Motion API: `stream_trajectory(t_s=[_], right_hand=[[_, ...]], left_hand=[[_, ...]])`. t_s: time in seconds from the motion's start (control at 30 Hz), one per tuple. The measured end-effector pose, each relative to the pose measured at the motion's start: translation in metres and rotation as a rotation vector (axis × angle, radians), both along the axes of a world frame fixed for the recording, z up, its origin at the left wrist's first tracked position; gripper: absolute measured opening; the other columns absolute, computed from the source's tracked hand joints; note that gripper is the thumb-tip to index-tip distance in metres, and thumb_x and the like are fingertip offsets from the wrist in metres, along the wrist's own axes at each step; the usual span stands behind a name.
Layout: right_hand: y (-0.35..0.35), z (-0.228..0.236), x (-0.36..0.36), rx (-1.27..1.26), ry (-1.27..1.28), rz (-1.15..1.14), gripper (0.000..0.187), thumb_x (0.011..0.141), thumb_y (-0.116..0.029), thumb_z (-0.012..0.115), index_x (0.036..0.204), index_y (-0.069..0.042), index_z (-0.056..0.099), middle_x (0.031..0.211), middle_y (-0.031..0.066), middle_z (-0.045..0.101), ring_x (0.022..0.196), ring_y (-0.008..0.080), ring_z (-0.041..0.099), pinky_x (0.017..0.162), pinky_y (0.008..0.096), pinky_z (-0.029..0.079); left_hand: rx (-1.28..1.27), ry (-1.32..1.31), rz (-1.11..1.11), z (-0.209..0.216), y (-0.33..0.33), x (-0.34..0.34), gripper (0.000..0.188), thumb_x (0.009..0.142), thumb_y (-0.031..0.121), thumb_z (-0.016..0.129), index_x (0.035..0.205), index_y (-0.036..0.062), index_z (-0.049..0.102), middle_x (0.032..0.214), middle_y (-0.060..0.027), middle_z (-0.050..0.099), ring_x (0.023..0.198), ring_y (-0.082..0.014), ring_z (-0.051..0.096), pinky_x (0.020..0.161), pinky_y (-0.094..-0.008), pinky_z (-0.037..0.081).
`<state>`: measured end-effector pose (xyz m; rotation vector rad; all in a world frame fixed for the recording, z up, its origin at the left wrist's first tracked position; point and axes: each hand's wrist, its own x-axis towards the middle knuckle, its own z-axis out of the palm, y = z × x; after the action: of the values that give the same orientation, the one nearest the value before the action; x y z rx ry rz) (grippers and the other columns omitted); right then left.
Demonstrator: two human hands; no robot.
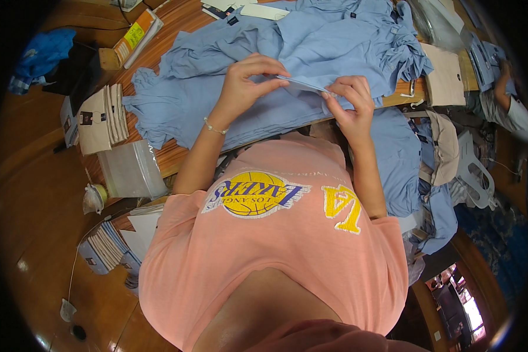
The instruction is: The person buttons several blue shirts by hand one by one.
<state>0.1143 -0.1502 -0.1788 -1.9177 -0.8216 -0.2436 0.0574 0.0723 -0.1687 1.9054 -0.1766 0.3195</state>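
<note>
My left hand (251,84) pinches one end of a narrow folded edge of a light blue shirt (304,84) between thumb and fingers. The other end of that edge is pinched by my right hand (353,104), so the strip stretches between both hands above the table's near edge. Whether this edge is a collar or another part, I cannot tell. Beneath and beyond my hands, more light blue shirts (217,108) lie spread and rumpled in a heap, with dark labels showing at some necks.
Folded beige garments (104,120) stand stacked on the left, beside a clear plastic bag (132,170). A folded beige garment (443,75) lies at the table's right end. Blue garments (393,158) and a white hanger (475,170) are at my right. Another person's arm (503,88) shows far right.
</note>
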Motion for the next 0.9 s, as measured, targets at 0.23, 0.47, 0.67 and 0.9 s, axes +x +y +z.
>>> stream_trajectory(t_s=[0.23, 0.47, 0.67, 0.9], right_hand=[[0.004, 0.001, 0.001, 0.008, -0.013, 0.001, 0.013, 0.063, -0.006, 0.071, 0.073, -0.005, 0.063, 0.078, 0.0039, 0.058, 0.079, 0.0213, 0.052, 0.072, 0.0320, 0.038], [0.006, 0.001, 0.003, 0.005, -0.012, 0.004, 0.013, 0.063, -0.005, 0.071, 0.073, -0.005, 0.063, 0.078, 0.0049, 0.058, 0.078, 0.0220, 0.052, 0.072, 0.0326, 0.038], [0.001, 0.001, 0.005, -0.028, 0.048, 0.050, 0.014, 0.064, -0.008, 0.072, 0.075, -0.005, 0.064, 0.084, 0.0060, 0.058, 0.084, 0.0228, 0.051, 0.075, 0.0336, 0.039], [-0.055, -0.065, 0.075, -0.201, 0.151, -0.268, 0.028, 0.077, -0.023, 0.069, 0.098, -0.005, 0.063, 0.099, 0.0118, 0.059, 0.100, 0.0272, 0.051, 0.087, 0.0340, 0.039]], left_hand=[[-0.070, -0.013, 0.024, -0.004, -0.001, 0.001, 0.015, 0.067, -0.002, 0.072, 0.082, 0.0023, 0.069, 0.086, -0.0061, 0.067, 0.080, -0.0138, 0.057, 0.068, -0.0239, 0.044], [-0.068, -0.016, 0.040, -0.005, 0.000, 0.000, 0.016, 0.066, -0.002, 0.073, 0.081, 0.0024, 0.069, 0.086, -0.0060, 0.067, 0.079, -0.0141, 0.057, 0.068, -0.0237, 0.044], [-0.041, 0.058, 0.048, -0.003, -0.002, 0.001, 0.012, 0.069, 0.000, 0.071, 0.081, 0.0018, 0.068, 0.086, -0.0048, 0.067, 0.079, -0.0118, 0.056, 0.069, -0.0237, 0.045], [-0.376, -0.139, 0.317, 0.008, 0.027, 0.038, 0.047, 0.083, 0.009, 0.064, 0.125, 0.0029, 0.044, 0.119, -0.0095, 0.053, 0.105, -0.0171, 0.052, 0.090, -0.0288, 0.043]])
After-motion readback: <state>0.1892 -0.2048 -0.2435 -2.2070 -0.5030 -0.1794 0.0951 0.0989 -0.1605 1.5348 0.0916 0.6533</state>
